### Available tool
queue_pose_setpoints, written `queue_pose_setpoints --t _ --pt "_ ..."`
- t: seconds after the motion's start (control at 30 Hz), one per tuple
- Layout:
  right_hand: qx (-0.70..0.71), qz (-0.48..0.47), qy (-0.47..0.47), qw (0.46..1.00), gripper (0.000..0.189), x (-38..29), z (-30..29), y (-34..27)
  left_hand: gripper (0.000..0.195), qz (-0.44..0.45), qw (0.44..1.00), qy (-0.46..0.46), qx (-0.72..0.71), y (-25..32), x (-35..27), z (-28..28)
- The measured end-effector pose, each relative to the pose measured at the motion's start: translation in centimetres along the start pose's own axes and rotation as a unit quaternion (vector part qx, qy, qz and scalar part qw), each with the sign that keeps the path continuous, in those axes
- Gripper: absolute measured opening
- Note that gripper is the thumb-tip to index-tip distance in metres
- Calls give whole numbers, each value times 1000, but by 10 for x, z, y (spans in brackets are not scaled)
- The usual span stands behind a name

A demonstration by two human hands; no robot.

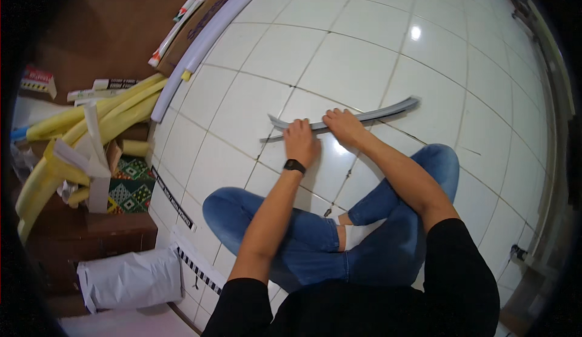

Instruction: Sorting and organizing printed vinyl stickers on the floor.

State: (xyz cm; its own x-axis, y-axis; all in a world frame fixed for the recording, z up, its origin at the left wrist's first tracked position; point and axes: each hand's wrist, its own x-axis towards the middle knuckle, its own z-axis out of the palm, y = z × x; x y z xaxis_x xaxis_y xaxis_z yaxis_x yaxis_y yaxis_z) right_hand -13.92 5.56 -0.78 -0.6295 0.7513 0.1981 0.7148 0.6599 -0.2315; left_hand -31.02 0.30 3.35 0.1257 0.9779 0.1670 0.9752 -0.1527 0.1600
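Observation:
Several long grey flexible strips (388, 110) lie bundled together just above the tiled floor, slightly bowed. At the left end they part into two, one end angled up and the other lying lower. My left hand (301, 137), with a black band on the wrist, grips the bundle near that split end. Close beside it, my right hand (342, 125) holds the strips near their middle. The fingers curl over the far side, so their undersides and the thumbs are mostly hidden. The right-hand end of the bundle sticks out free past my right hand.
My crossed legs (313, 237) are on the white tiled floor (363, 46). Leftward lie a long lilac tube (207, 41), a cardboard box (175, 57), yellow tubes (132, 114), a green patterned box (131, 187), a printed black strip (173, 198) and a grey plastic package (132, 278).

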Motion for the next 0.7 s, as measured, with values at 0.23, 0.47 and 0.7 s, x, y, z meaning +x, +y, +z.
queue_pose_setpoints --t 0.23,0.47,0.7 --pt "16 -12 -40 999 23 -8 -7 1 49 166 955 -208 130 -21 49 -2" --pt "68 144 238 958 35 -54 -73 -37 34 193 895 -403 17 -13 77 -33" --pt "716 535 85 440 81 -65 -42 -56 30 118 845 -519 -61 19 85 -100"
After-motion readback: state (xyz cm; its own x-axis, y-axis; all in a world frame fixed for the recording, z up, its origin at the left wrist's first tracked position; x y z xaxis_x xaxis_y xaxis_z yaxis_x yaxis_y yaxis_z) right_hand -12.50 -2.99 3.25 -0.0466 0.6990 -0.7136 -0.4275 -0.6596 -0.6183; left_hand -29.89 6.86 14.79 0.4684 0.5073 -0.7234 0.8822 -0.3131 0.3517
